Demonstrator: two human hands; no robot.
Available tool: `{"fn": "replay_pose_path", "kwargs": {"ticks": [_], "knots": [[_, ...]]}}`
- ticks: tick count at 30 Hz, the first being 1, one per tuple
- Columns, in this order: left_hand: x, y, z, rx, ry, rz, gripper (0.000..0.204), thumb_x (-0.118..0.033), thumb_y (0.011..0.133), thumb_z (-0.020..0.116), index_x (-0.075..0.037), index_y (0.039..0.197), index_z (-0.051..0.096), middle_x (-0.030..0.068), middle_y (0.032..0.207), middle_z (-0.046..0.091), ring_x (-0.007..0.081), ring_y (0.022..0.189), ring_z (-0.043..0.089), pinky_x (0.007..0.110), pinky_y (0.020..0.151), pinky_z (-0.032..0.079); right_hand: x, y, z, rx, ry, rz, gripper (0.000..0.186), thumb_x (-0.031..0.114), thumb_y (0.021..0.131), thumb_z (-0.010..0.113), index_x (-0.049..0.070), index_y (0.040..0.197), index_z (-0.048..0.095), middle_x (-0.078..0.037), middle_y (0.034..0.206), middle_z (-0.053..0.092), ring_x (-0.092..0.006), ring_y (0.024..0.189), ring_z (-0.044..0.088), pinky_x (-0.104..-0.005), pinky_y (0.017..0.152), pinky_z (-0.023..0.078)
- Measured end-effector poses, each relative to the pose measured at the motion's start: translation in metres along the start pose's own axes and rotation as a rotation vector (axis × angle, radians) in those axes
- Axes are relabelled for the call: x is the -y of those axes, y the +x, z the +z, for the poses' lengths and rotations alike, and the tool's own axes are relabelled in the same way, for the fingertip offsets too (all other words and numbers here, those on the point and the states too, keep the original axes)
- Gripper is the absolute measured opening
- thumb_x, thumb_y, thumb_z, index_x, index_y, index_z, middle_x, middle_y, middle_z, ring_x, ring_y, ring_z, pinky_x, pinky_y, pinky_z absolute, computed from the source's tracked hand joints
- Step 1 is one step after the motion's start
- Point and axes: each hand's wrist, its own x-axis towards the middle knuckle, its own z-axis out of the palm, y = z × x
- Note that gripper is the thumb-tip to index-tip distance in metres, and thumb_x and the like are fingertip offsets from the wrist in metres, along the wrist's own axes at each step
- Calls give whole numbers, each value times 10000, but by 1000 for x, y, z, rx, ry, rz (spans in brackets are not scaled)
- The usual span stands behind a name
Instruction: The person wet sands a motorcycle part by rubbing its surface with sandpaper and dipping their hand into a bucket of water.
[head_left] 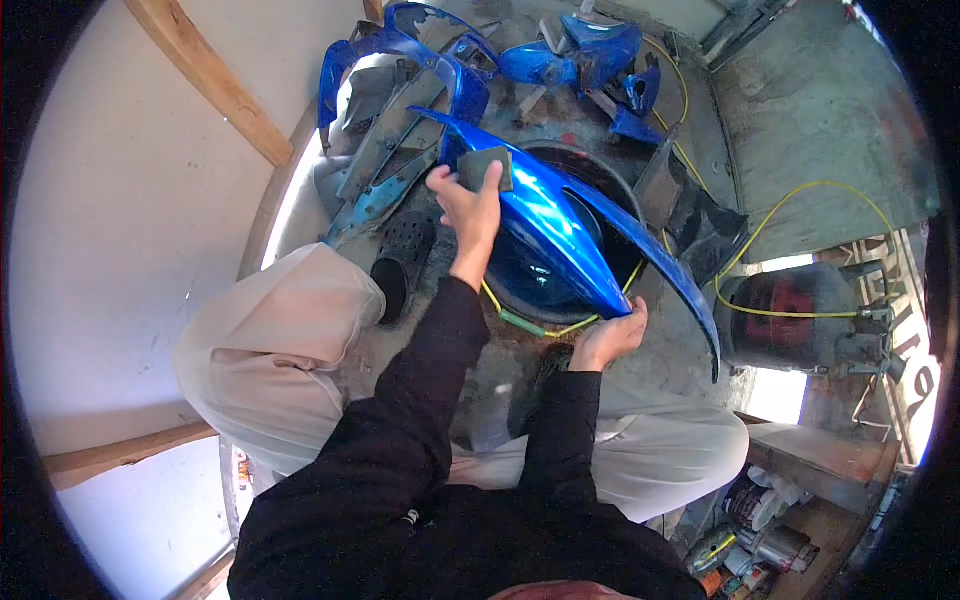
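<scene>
Over the black basin (520, 285) hangs a glossy blue panel (545, 205), held slantwise; whether it touches the rim is unclear. The left grip (470, 208) pinches a dark, flat pad (486, 168) against its upper part; the right grip (612, 338) closes around its lower tip. The panel is probably light, stiff plastic, slippery on its shiny face; its slender prong could snap, so the broad body and thick lower end seem the safer holds. Beneath is a grey, stained floor (490, 375), with more blue panels (575, 55) beyond, a dark clog (405, 250) leftward, a yellow hose (790, 195) rightward, and pale walls (120, 200) braced with timber (210, 80).
</scene>
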Motion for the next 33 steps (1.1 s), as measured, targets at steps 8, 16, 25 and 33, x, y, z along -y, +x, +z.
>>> {"fn": "replay_pose_path", "kwargs": {"ticks": [8,16,25,33], "knots": [[-31,26,14,-9,152,-178,1038,-543,775,866,-51,1494,302,320,1468,454,452,1368,468,533,1165,330,-10,16,20,-8,116,-122,418,255,1036,436,-89,1181,623,-157,1024,671,-243,906,638,-359,858,505],[-34,17,8,-64,95,1,1065,-556,763,867,-27,1477,281,306,1452,446,435,1392,403,610,1138,259,-10,17,21,16,101,-134,401,257,1036,432,-67,1174,622,-152,1005,673,-237,917,642,-357,849,509],[-42,25,4,-114,132,133,1002,-516,789,855,-16,1464,307,297,1432,487,442,1409,387,656,1139,239,-3,18,22,51,70,-149,414,284,1066,430,-71,1199,598,-158,1004,676,-236,909,649,-357,845,514],[-41,16,-5,22,205,-4,1014,-570,762,855,-61,1474,342,237,1435,516,418,1384,429,586,1147,252,-7,19,22,18,52,-139,410,268,1058,431,-75,1197,607,-143,1008,659,-230,913,635,-358,860,507]]}}
